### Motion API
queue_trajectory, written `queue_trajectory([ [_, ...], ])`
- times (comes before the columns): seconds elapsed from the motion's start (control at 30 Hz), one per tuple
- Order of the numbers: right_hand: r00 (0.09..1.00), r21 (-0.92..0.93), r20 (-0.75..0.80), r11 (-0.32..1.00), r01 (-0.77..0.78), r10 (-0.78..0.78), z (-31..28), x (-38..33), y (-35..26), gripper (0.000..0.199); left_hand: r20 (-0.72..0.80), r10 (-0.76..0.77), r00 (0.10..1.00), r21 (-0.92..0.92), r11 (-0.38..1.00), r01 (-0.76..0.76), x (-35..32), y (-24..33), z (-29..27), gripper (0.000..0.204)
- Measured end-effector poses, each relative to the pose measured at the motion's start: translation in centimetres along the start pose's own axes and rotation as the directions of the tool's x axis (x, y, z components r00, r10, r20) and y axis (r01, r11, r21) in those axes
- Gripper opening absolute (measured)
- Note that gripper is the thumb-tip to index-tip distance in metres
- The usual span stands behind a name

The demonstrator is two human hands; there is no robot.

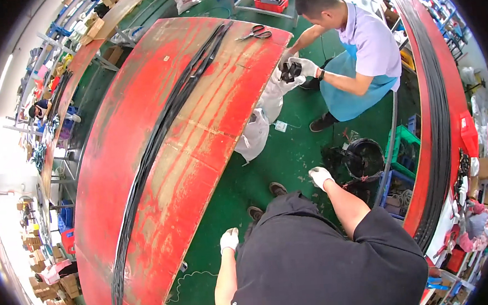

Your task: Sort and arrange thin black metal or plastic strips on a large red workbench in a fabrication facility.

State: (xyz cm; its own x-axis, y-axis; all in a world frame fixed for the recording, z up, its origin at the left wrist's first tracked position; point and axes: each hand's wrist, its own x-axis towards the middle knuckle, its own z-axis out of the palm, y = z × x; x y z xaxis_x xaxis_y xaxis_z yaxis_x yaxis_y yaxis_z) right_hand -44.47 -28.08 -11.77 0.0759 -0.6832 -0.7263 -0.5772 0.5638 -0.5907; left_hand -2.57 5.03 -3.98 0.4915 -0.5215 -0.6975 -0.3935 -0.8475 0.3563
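My left hand (229, 239), in a white glove, hangs beside the near edge of a long red worktable (161, 174) and holds nothing. In the same kind of glove, my right hand (319, 176) reaches toward a heap of black cable coils (361, 157) on the green floor; I cannot tell whether it grips any. A bundle of long black cables (154, 147) runs lengthwise along the table. My shoes (266, 201) stand on the floor beneath me.
A co-worker in a blue apron (355, 45) squats at the table's far end, gloved hands on a black bundle (290, 71) above white sacks (259, 123). Scissors (256, 33) lie on the table. A second red table with cables (440, 112) runs right, crates (403, 148) beside it.
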Motion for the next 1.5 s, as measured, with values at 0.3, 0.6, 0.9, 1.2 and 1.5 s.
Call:
queue_trajectory([
  [0.3,1.000,-0.253,-0.010,0.967,-0.009,0.007,1.9,-3.8,0.5,0.044,0.006,0.012,1.000,0.021,1.000,-0.012,0.7,-0.5,-0.1,0.052],
  [0.6,0.999,-0.320,0.044,0.947,0.011,0.003,2.4,-4.3,-1.7,0.049,0.005,-0.024,1.000,-0.008,1.000,0.024,0.2,-2.0,-0.4,0.051],
  [0.9,0.993,-0.203,0.098,0.978,-0.043,0.064,3.8,-2.8,-1.2,0.047,0.010,-0.027,1.000,0.001,1.000,0.027,-0.4,-2.3,-0.4,0.051],
  [1.2,0.996,-0.292,0.088,0.956,0.027,-0.001,3.4,-4.4,-1.8,0.047,0.030,-0.051,0.998,-0.024,0.998,0.052,-1.1,-2.5,0.1,0.052],
  [1.5,0.996,-0.336,0.089,0.941,0.036,-0.006,3.5,-4.7,-1.2,0.049,0.054,-0.043,0.998,-0.017,0.999,0.044,-0.8,-2.4,0.5,0.051],
])
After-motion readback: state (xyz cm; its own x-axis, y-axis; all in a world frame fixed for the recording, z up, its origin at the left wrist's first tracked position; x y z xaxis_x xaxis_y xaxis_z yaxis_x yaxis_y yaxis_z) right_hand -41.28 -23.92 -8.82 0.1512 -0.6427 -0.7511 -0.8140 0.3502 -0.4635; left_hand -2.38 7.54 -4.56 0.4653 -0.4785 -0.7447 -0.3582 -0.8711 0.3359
